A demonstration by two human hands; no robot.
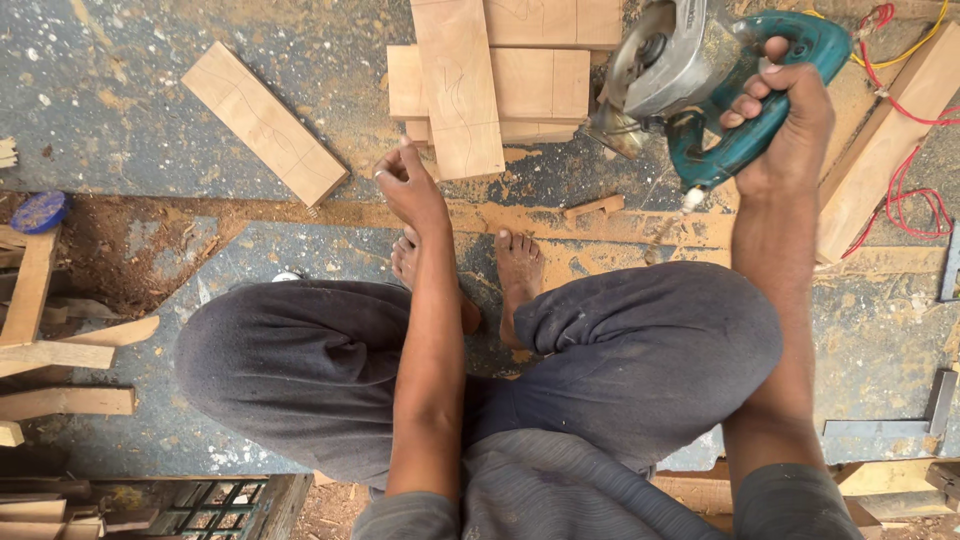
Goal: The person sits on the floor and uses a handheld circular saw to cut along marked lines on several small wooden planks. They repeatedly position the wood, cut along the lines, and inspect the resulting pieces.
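I squat on a dusty concrete floor, both bare feet showing between my knees. My right hand (pixel 788 120) grips the teal handle of a circular saw (pixel 690 80), held up off the floor with its metal blade guard toward the left. My left hand (pixel 410 185) is loosely curled with nothing in it, its fingers right at the near end of a long wooden board (pixel 458 85) that lies across a stack of shorter boards (pixel 535 85). Sawdust covers the floor under the boards.
A separate pencil-marked board (pixel 263 122) lies at an angle to the left. A long plank (pixel 880 140) and red and yellow cable (pixel 905 180) lie at the right. A metal try square (pixel 905 420) is at the lower right; timber offcuts (pixel 45 350) sit at the left.
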